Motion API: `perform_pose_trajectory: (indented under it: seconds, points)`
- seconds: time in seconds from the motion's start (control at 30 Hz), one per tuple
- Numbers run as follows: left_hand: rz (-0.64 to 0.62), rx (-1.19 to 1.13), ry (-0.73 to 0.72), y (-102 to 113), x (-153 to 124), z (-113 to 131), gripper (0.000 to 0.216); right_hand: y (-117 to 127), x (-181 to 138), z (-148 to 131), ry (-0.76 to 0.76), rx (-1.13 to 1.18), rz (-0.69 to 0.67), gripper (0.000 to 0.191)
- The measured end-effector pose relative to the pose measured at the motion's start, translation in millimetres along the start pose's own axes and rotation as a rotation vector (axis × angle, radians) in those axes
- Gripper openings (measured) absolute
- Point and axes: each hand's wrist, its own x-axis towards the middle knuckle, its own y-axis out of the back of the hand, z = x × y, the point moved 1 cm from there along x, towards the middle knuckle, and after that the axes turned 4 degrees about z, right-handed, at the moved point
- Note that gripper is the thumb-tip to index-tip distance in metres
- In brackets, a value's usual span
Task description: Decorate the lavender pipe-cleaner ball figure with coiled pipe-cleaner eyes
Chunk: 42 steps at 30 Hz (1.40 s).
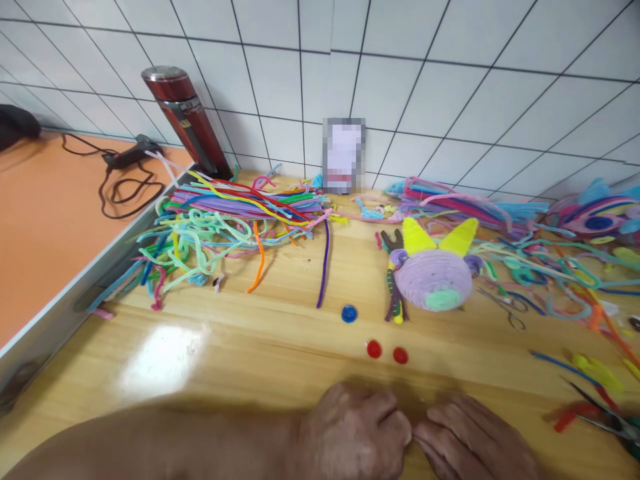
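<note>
My left hand (353, 430) and my right hand (475, 437) rest together at the near edge of the wooden table (225, 360), knuckles up and fingers curled, fingertips meeting. What they pinch, if anything, is hidden. Just beyond them lie two red beads (387, 352) and a blue bead (349, 313). Farther back sits a purple pipe-cleaner animal head (434, 277) with yellow ears and a green snout. A pile of coloured pipe cleaners (230, 220) spreads at the back left.
More pipe cleaners (500, 213) cover the back right. Scissors (505, 307) lie right of the animal head, pliers (607, 417) at the right edge. A red flask (183, 120) stands by the tiled wall. An orange table (45, 220) with a cable adjoins left.
</note>
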Motion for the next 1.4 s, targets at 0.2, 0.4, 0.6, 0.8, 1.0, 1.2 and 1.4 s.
perform_pose_trajectory:
  seconds: [0.2, 0.4, 0.6, 0.8, 1.0, 1.2, 1.4]
  points:
    - [-0.216, 0.005, 0.056, 16.0, 7.5, 1.3, 0.01, 0.4, 7.5, -7.2, -0.055, 0.071, -0.01, 0.026]
    - [-0.263, -0.041, 0.13, 12.6, 3.7, -2.9, 0.002, 2.5, 13.2, -10.5, -0.148, 0.085, -0.03, 0.022]
    - [-0.193, -0.083, 0.178, 12.7, 4.7, -5.3, 0.006, 2.8, 18.7, -11.3, -0.164, 0.087, 0.017, 0.015]
    - [-0.207, -0.003, 0.183, 12.7, 4.6, -2.7, 0.007, 13.8, 26.9, -20.3, -0.258, 0.105, -0.001, 0.017]
    - [-0.206, 0.097, 0.09, 16.7, 4.1, 1.6, 0.008, 13.9, 23.9, -25.1, -0.57, 0.268, -0.116, 0.019]
    - [-0.199, 0.131, 0.025, 16.9, 4.8, 3.0, 0.013, 15.0, 22.5, -24.2, -0.617, 0.338, -0.155, 0.021]
    - [-0.211, 0.03, 0.139, 14.8, 5.0, 3.2, 0.012, 23.5, 24.2, -27.0, -0.414, 0.189, -0.052, 0.018]
